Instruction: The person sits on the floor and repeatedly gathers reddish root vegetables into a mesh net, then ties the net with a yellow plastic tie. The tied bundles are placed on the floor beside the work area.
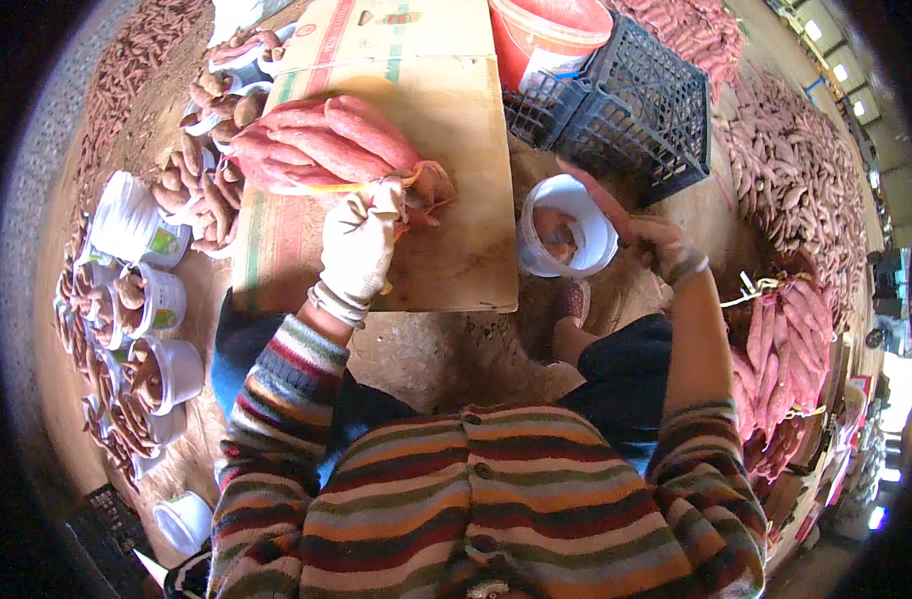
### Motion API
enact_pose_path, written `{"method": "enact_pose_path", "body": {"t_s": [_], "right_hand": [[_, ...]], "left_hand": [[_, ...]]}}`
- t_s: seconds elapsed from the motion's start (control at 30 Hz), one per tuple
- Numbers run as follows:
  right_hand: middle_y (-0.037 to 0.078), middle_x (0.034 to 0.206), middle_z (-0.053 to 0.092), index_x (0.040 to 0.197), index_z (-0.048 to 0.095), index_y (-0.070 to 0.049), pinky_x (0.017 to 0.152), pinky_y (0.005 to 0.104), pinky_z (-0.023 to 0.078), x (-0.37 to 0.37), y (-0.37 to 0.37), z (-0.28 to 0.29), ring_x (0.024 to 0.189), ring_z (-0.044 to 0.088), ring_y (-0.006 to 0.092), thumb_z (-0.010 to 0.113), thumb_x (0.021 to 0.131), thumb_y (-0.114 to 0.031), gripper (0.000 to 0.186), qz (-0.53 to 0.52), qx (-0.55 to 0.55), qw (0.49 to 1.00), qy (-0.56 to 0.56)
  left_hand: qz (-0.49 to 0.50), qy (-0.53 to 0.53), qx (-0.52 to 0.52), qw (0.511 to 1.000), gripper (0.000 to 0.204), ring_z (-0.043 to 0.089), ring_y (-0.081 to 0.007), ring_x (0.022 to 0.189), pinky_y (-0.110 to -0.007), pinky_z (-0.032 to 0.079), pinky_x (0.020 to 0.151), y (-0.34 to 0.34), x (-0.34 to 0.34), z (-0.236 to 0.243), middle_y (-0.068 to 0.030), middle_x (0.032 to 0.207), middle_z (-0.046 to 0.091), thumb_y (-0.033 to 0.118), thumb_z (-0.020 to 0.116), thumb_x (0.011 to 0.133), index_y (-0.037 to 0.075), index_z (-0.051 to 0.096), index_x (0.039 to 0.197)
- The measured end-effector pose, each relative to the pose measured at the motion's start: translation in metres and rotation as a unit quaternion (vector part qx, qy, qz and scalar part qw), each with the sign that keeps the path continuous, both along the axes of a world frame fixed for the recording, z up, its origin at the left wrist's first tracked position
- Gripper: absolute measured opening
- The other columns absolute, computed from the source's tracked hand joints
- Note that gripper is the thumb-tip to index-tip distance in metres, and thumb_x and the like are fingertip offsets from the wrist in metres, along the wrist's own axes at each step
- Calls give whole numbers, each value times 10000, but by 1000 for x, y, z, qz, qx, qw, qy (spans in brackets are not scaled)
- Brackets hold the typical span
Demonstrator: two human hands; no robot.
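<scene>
Sweet potatoes, a reddish bundle, lie on a flat cardboard sheet on the dirt floor. Left hand, gloved in white, rests on the near end of the bundle; fingers curl down over the tubers and a yellow band that runs across them. Grip looks closed on the bundle end, though the fingertips are hidden.

Right hand, also gloved, reaches toward a white bucket standing just right of the cardboard. It holds a single reddish sweet potato at the bucket's rim, fingers wrapped around it.

Black plastic crate sits beyond the bucket, an orange tub beside it. Small white buckets filled with tubers line the left side. Another tied bundle lies at right, near a large heap.
</scene>
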State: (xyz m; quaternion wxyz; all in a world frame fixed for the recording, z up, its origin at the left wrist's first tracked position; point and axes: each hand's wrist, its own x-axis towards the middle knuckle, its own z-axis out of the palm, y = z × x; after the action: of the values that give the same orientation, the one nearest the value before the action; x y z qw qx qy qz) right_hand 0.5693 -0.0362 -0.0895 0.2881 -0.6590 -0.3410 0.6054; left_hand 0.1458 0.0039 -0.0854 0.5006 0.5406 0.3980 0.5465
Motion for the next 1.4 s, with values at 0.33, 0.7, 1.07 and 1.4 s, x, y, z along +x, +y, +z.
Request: {"method": "enact_pose_path", "body": {"t_s": [0.33,0.7,1.07,1.4], "right_hand": [[4,807,613,1086,630,-33,477,208,374,-67,-58,56,631,545,90,757,661,-389,569,130,58,989,38],[19,853,610,1126,560,-4,621,231,447,-186,5,40,727,577,108,677,867,-210,350,187,66,969,151],[87,933,670,1112,605,31,773,296,515,-292,85,-14,818,616,183,581,819,-38,302,105,343,933,-38],[213,985,640,1019,581,-71,812,451,499,-289,86,-22,937,620,389,660,767,-193,291,118,404,828,-370]], "left_hand": [[-23,-58,19,998,255,475,-29,674,-211,420,603,3,1,-10,61,742,556,212,477,1006,44,650,922],[28,41,31,998,196,535,-34,732,-205,459,644,-6,4,-1,34,807,620,170,558,966,15,665,1020],[79,128,78,986,182,474,-40,614,-232,409,540,-6,5,1,47,664,561,170,596,948,31,661,850],[104,136,73,983,187,620,-141,666,-280,477,614,-7,4,-8,-68,741,673,174,578,942,28,695,926]]}}
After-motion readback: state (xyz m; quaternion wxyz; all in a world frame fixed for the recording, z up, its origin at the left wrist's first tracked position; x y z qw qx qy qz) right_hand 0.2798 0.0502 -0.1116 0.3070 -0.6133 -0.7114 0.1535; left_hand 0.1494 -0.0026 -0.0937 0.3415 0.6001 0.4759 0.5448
